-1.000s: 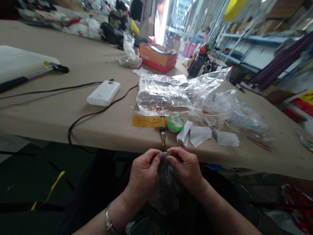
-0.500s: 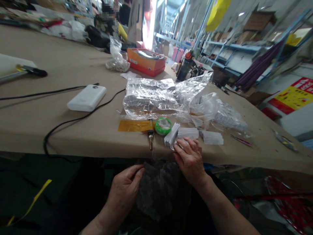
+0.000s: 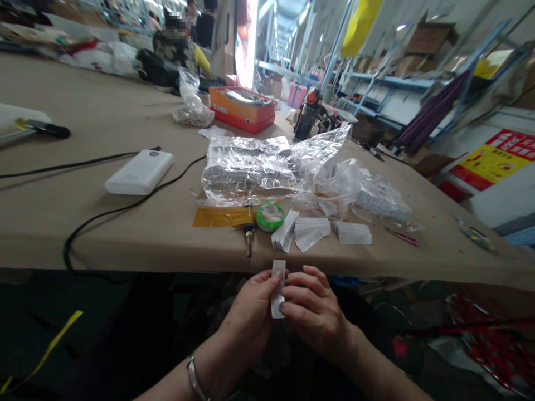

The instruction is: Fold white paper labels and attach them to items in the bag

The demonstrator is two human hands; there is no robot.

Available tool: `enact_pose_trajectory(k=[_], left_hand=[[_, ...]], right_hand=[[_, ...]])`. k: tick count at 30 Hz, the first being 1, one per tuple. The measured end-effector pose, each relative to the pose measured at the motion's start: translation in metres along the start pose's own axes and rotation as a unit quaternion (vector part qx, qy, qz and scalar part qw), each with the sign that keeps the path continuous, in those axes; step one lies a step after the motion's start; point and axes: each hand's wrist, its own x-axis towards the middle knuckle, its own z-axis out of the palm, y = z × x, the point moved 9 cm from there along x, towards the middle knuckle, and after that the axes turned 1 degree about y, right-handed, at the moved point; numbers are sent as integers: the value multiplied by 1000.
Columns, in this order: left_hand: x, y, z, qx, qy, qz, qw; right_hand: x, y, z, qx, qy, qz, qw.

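Observation:
My left hand point(image 3: 251, 312) and my right hand point(image 3: 311, 312) meet below the table's front edge. Together they pinch a small white paper tag point(image 3: 278, 287), held upright between the fingertips. Just above them on the table lie fanned stacks of the same white tags point(image 3: 311, 233). A soldering iron tip point(image 3: 249, 236) points over the edge beside a green spool point(image 3: 270, 216) and a strip of amber tape point(image 3: 217, 217).
Crinkled clear plastic bags point(image 3: 267, 167) cover the table's middle. A white power bank point(image 3: 139, 172) with a black cable point(image 3: 104, 214) lies to the left. An orange box point(image 3: 241, 108) and a dark bottle point(image 3: 306, 114) stand further back. Pink tweezers point(image 3: 403, 236) lie right. People sit far behind.
My right hand reached to the tag stacks on the table, then came back down with one tag. Both hands now hold it; the grey cloth they held earlier is out of sight.

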Motion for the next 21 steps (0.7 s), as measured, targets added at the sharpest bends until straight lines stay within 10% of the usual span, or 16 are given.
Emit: enact_pose_trajectory(k=[9, 21], left_hand=[[-2, 1, -16, 160, 87, -11, 983], [-7, -7, -9, 111, 84, -62, 988]], right_hand=[[-6, 90, -3, -183, -36, 194, 963], [-20, 73, -25, 1, 100, 159, 982]])
